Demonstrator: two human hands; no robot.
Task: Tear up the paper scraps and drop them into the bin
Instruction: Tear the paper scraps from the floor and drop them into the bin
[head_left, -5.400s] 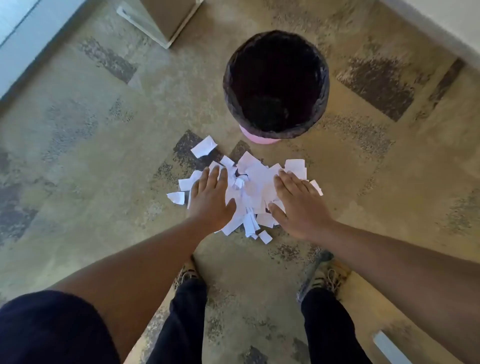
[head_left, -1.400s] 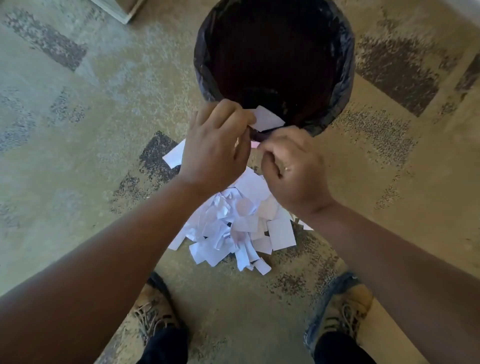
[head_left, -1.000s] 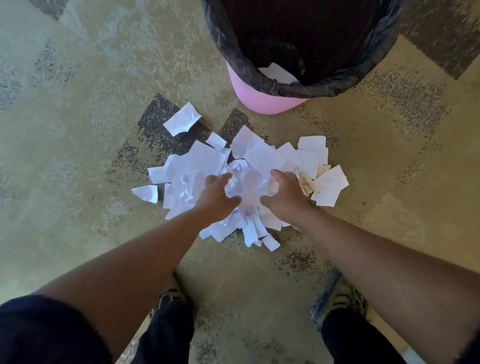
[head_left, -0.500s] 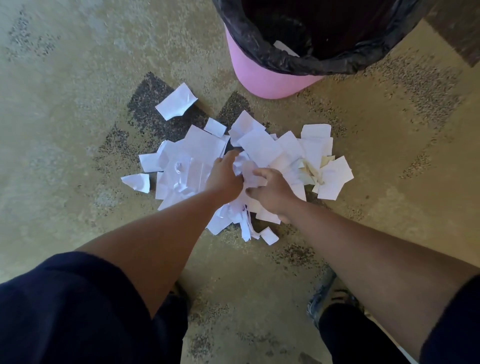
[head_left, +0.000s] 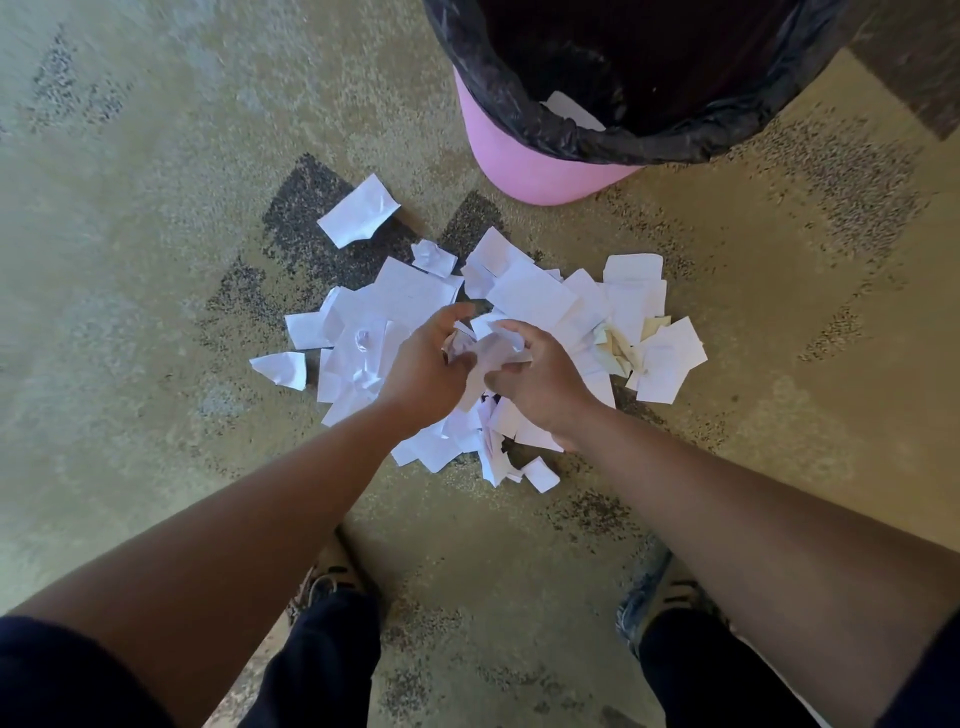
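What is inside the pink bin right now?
Inside the pink bin, lined with a black bag, one white paper piece shows near the front rim. The rest is dark, so the bottom cannot be seen.

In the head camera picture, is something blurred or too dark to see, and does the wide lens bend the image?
Head view: soft even daylight, no glare. The white paper scraps lie sharp on the mottled carpet floor, which smears slightly at the top left corner. The crumpled piece between the left hand and right hand looks a little soft. The black liner of the pink bin is too dark inside. Forearms look stretched.
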